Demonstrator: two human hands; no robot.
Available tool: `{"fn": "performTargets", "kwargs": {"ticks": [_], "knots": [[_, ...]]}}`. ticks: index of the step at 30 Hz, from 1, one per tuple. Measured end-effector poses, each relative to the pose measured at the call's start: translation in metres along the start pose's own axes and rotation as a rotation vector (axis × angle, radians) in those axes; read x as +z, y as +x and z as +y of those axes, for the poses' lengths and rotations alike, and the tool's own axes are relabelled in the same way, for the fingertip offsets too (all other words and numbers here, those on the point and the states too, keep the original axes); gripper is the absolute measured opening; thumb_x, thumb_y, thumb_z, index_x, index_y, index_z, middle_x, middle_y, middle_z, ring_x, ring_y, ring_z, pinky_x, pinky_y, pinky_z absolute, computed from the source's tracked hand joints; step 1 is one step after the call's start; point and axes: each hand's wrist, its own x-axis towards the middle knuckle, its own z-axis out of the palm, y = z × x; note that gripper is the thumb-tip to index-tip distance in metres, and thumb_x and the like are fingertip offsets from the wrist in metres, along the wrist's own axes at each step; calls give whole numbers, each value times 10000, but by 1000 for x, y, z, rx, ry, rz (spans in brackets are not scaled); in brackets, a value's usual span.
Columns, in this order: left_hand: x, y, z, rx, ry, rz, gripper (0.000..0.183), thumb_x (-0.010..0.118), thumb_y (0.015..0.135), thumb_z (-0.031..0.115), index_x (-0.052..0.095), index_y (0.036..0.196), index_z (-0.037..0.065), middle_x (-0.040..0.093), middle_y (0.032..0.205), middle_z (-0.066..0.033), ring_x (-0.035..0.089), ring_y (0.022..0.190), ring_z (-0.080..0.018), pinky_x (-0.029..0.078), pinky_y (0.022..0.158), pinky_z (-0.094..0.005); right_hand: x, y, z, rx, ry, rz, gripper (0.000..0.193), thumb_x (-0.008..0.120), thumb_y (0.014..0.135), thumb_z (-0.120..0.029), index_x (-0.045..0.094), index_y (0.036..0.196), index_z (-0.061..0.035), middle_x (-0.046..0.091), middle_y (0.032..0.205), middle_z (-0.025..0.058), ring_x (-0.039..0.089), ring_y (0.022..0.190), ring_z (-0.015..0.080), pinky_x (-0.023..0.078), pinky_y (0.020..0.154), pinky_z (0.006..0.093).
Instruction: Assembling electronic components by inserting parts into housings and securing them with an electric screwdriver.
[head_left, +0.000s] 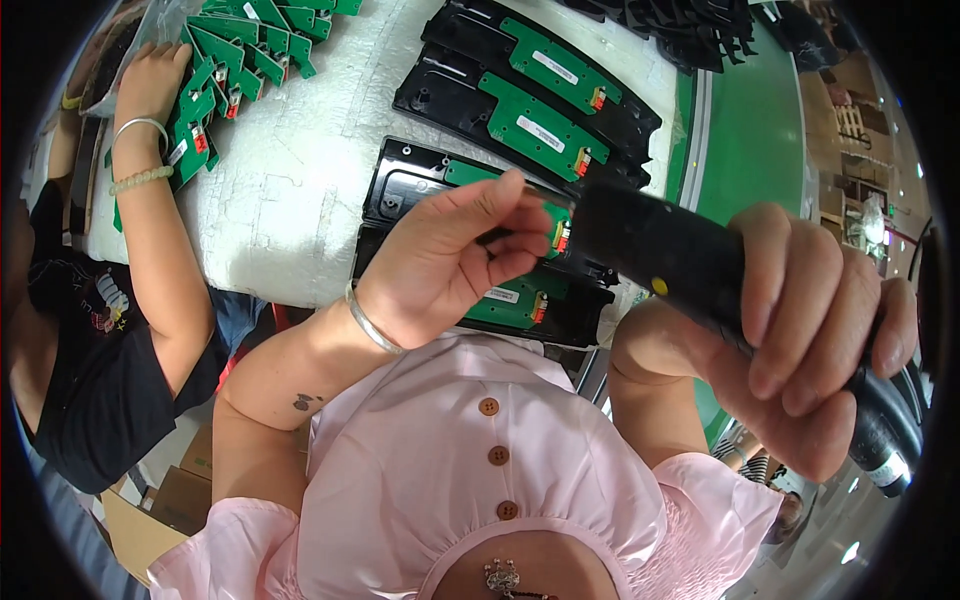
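Co-worker's hand [152,85]: far left, at the edge of a heap of loose green boards [235,45], which lie at mixed angles and carry small white labels; print too small to read.

Tabletop [300,190]: white-covered, beneath the boards and panels.

Left hand [450,255]: over the two nearer panels, fingers curled, grip narrow, thumb close to the forefinger; cannot tell whether anything small is pinched there.

Black panels [435,92], four: set in a row, one behind another, long axes sloping from upper left to lower right. Each carries a green circuit board [560,150] with a red-and-white connector towards its right end. White labels, lengthwise, show on three boards; the print cannot be made out.

Black bar [665,245]: right of the left hand, in front of the panels' right ends; long axis upper left to lower right, blunt end pointing up-left. One yellow dot [659,287]; no readable writing.

Right hand [800,320]: grip closed round the bar's lower-right part.

Black cylinder [888,425]: far right, below the right hand, pale band near its lower end; cannot tell whether it joins the bar.
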Motion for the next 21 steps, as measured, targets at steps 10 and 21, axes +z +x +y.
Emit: {"fn": "performTargets", "kwargs": {"ticks": [10, 21], "knots": [[8, -19, -11, -215, 179, 51, 331, 369, 927, 145, 407, 1188, -54, 512, 1134, -208, 534, 1038, -288, 439, 895, -331, -26, 24, 77, -14, -232, 212, 219, 440, 725, -81, 483, 933, -29, 404, 603, 38, 389, 515, 126, 355, 573, 292], [12, -22, 0, -151, 291, 66, 201, 450, 905, 163, 502, 1013, 1, 600, 937, -154, 617, 831, -214, 513, 711, -264, -12, 27, 79, 86, -221, 426, 201, 542, 734, -83, 419, 883, -29, 421, 580, 40, 389, 458, 112, 354, 467, 242]]}}
